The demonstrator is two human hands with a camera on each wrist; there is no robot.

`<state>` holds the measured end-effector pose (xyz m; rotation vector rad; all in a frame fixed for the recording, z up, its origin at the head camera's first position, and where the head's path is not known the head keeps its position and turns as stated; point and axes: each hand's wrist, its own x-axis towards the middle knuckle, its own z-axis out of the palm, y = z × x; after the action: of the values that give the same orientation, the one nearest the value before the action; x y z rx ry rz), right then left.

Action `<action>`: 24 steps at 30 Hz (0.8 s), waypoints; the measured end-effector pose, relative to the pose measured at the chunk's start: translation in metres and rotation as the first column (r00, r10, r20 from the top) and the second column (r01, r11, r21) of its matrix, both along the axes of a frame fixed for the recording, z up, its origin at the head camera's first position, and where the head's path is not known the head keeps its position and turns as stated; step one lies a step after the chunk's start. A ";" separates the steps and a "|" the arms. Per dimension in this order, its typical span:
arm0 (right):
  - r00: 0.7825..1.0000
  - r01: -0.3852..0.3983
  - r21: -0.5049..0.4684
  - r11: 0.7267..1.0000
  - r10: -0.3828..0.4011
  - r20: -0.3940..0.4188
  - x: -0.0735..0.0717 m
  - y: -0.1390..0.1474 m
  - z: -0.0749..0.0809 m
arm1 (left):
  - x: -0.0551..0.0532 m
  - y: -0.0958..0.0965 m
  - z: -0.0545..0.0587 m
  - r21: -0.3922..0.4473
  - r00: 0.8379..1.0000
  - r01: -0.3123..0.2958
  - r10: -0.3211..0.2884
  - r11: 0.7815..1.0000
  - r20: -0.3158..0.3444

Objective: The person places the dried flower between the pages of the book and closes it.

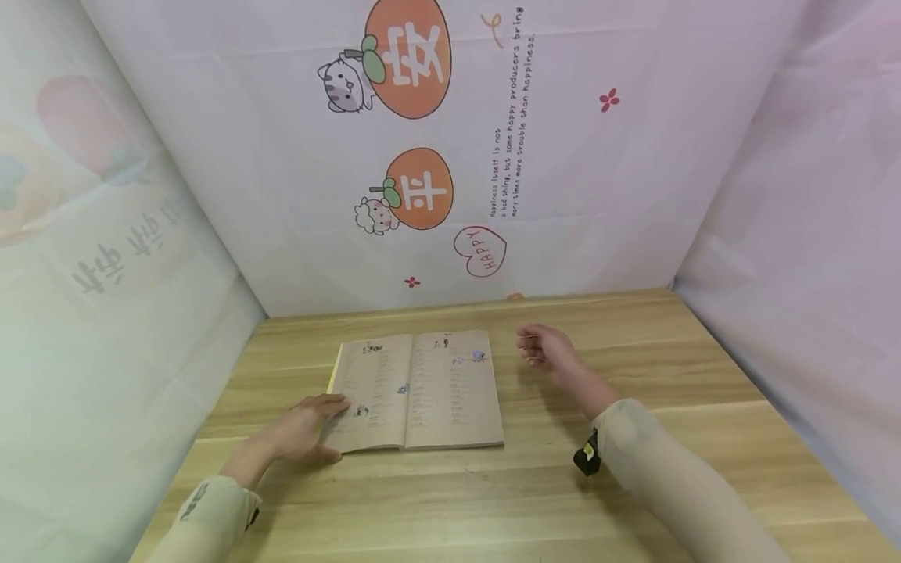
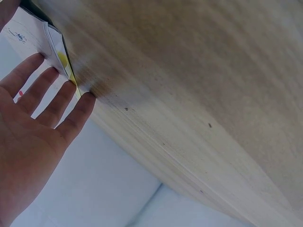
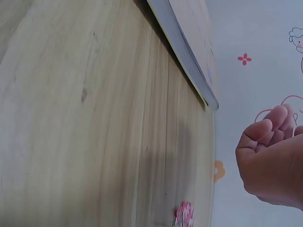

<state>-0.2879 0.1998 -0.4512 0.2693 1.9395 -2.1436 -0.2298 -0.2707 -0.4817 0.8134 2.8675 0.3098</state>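
Observation:
An open book lies on the wooden table, its pages printed with columns of text and small cartoon drawings. At its left edge rests my left hand, fingertips on the left page and thumb near the lower corner. In the left wrist view, the extended fingers are spread along the yellow-edged side of the book. To the right of the book, my right hand hovers above the table with loosely bent fingers and nothing in them. The right wrist view has this hand beyond the book's thick page edge.
The wooden table meets a white cloth backdrop with orange fruit drawings and lettering. Cloth walls stand on the left and right. A small pink-and-white patch shows low in the right wrist view.

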 end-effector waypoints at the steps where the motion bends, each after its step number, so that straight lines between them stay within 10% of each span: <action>1: 1.000 -0.004 0.006 1.000 0.004 0.002 0.000 0.001 0.000 | 0.000 0.000 0.000 0.002 1.000 0.001 -0.001 1.000 0.000; 24: 0.997 -0.066 0.086 0.994 0.061 0.056 0.001 0.050 0.002 | -0.001 -0.003 0.000 0.010 1.000 0.021 -0.021 1.000 -0.020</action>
<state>-0.2871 0.2496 -0.4490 0.2738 1.9879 -1.9946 -0.2303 -0.2735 -0.4820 0.8526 2.8762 0.3154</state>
